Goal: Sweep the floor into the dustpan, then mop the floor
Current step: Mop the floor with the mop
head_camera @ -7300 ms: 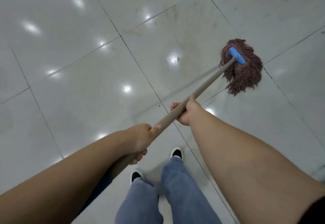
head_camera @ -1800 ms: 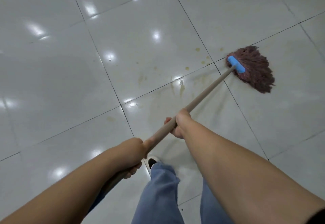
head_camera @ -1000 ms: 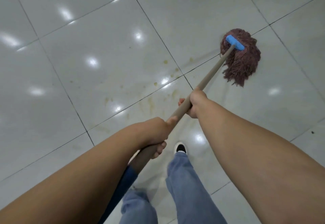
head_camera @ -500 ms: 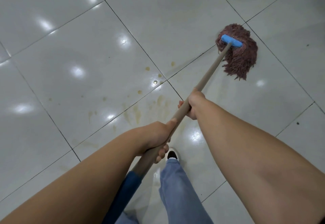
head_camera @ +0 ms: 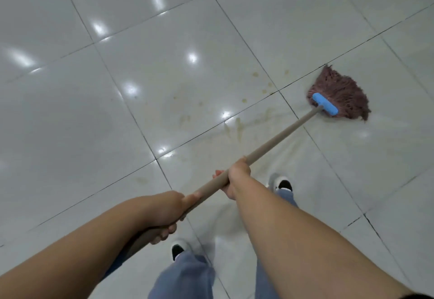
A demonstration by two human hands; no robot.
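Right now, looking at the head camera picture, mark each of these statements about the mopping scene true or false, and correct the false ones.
1. Both hands grip the mop handle. True.
2. The right hand holds the handle nearer the mop head than the left hand. True.
3. The mop head is lifted clear of the floor. False: its strands lie on the tiles.
4. The clamp on the mop head is red. False: it is blue.
5. Yellowish stains lie left of the mop head. True.

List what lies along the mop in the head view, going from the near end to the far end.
left hand → right hand → bare handle → blue clamp → reddish-brown mop strands
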